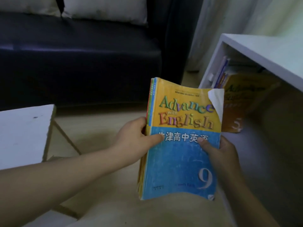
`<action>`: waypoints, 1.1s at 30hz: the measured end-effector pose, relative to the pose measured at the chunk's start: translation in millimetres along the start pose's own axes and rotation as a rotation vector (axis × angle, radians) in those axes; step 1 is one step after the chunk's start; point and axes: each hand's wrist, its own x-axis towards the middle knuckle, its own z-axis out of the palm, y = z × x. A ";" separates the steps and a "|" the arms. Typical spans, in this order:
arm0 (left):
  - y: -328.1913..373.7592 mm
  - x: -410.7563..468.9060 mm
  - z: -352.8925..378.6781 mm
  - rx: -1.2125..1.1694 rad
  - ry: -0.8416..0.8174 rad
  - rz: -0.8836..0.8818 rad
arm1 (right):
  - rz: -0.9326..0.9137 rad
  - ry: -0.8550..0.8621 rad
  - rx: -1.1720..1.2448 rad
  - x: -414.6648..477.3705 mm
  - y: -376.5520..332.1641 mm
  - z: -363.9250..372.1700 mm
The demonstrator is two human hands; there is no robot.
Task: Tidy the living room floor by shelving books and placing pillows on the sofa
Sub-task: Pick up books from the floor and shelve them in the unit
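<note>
dark sofa (82, 63) with two pillows (105, 9) sits behind. left hand (136, 136) grips the spine side of a stack of english books (183, 161), right hand (224, 153) grips the other side, near the white shelf (262, 51). shelving step, i think: next stand them beside the yellow book (242, 102) inside.

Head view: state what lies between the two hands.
In the head view, a stack of books lies between the left hand and right hand; both thumbs press its blue-and-yellow top cover.

Head camera looks down, close above the books (178, 161).
</note>
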 end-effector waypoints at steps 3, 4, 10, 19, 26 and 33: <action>-0.2 14.6 18.2 0.034 -0.037 -0.017 | 0.021 0.096 -0.035 6.4 7.0 -8.2; 1.9 20.6 26.3 0.055 -0.058 -0.013 | 0.022 0.141 -0.047 9.1 10.2 -13.3; 15.3 64.6 69.8 0.181 -0.120 0.063 | 0.011 0.365 -0.107 35.4 22.8 -36.8; 39.3 109.1 130.4 0.197 -0.148 0.174 | -0.029 0.696 -0.085 77.8 32.2 -66.7; 48.6 124.5 169.2 0.114 -0.133 0.251 | -0.133 0.845 -0.050 100.1 34.0 -89.7; 60.1 148.5 187.4 0.002 -0.096 0.273 | -0.155 0.891 -0.096 134.1 19.3 -99.5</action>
